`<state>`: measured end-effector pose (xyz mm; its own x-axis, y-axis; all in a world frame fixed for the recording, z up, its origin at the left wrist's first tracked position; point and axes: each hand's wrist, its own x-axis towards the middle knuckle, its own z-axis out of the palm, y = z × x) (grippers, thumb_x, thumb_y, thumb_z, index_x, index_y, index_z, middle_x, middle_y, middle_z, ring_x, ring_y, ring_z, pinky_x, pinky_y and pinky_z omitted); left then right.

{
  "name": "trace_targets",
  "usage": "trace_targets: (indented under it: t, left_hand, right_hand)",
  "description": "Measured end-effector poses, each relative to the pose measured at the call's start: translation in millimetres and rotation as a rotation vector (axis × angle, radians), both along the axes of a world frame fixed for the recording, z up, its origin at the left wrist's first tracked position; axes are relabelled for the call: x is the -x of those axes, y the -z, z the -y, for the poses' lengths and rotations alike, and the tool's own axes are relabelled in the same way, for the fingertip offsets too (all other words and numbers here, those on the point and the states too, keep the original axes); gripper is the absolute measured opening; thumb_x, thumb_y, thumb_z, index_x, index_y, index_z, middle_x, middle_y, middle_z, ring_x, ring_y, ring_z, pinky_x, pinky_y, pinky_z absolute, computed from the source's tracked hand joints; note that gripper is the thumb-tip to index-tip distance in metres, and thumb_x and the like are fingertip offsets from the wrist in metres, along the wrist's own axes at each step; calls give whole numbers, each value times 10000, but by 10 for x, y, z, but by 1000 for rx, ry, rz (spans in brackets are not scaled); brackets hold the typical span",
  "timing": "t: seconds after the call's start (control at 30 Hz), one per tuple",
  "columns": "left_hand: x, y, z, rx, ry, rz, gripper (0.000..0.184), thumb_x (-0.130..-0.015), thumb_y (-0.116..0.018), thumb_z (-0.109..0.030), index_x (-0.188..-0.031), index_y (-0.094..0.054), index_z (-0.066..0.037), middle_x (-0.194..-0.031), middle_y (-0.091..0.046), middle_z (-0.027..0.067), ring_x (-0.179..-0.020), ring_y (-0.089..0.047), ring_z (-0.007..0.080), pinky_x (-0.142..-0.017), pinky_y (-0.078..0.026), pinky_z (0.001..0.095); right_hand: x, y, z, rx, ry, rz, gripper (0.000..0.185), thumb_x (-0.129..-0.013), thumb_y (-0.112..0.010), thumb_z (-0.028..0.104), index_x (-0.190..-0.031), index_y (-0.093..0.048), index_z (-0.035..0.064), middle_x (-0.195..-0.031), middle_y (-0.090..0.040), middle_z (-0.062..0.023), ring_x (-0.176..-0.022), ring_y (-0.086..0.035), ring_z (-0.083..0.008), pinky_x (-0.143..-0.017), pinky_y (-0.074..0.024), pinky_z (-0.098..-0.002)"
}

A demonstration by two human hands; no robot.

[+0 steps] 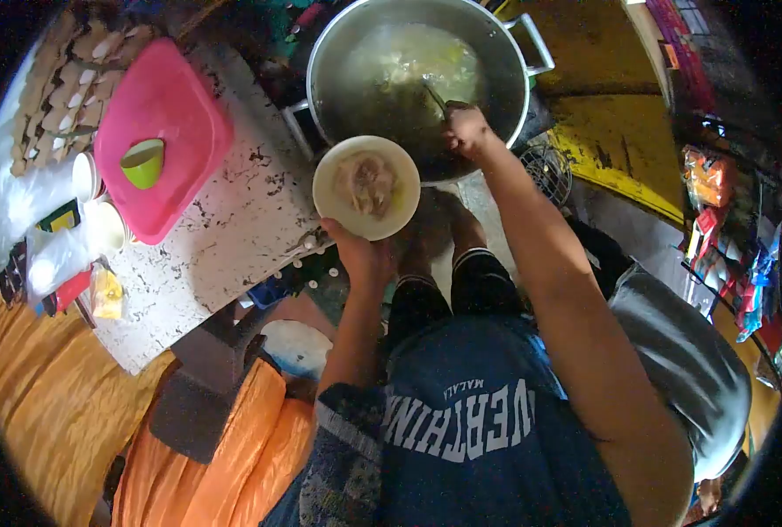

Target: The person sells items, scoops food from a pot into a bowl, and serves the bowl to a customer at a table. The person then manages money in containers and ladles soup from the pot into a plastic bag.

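My left hand (359, 249) is closed on the lower edge of a cream-coloured bowl (324, 209). Pieces of meat (369, 183) lie inside it in a little broth. The bowl is held level just in front of a large metal pot (319, 75). My right hand (467, 132) grips the handle of a ladle (432, 90) over the pot. The ladle's far end dips into cloudy yellowish soup (409, 61) with steam over it, so its head is hidden.
On the left, a white, chipped table (206, 255) holds a pink tray (176, 123) with a green cup (143, 164), stacked white cups (105, 227) and plastic bags. Egg cartons (66, 105) stand behind. Orange cloth (242, 439) hangs below. A yellow panel (615, 140) and hanging packets (707, 180) are at right.
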<state>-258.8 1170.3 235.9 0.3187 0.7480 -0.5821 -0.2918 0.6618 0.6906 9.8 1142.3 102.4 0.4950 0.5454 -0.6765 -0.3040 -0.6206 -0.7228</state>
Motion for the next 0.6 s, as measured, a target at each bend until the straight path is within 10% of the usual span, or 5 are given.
trace_targets:
  t: [0.2, 0.6]
  left_hand:
    - [13, 83, -34, 22, -34, 17, 666, -957, -208, -594, -1437, -255, -134, -1443, -349, 90, -1302, -385, 282, -1068, -345, 459]
    - [-38, 143, -163, 84, -53, 13, 710, -939, -257, -621, -1443, -251, -121, -1455, -342, 55, -1314, -368, 225, -1079, -327, 377]
  right_hand:
    - [-139, -263, 162, -55, 342, -713, 119, -934, -367, 133, -869, -462, 107, -709, -466, 2, -429, -332, -49, -335, -243, -202]
    - [-163, -690, 388, -44, 270, -575, 106, -926, -401, 140, -980, -492, 131, -735, -489, 1, -448, -335, -53, -339, -245, -195]
